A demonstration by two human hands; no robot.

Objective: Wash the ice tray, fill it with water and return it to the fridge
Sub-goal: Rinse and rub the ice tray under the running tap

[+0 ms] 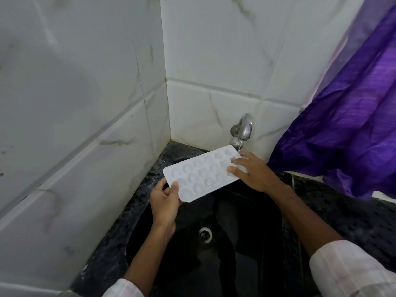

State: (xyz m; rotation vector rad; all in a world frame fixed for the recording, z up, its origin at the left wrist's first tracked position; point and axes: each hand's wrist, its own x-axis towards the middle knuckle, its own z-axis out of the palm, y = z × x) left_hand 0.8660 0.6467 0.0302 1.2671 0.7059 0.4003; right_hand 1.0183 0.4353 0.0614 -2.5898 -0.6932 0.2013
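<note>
Over a black sink basin [252, 213], the left hand [164, 201] pinches the near end of a white ice tray [199, 175], thumb on top, while the right hand [251, 173] lays straight fingers on its far end beneath a chrome tap [242, 129].

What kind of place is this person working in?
Most likely a kitchen or washroom sink corner: a black sink set in a speckled counter, a metal tap on white tiled walls, and an ice tray held by the tap.
</note>
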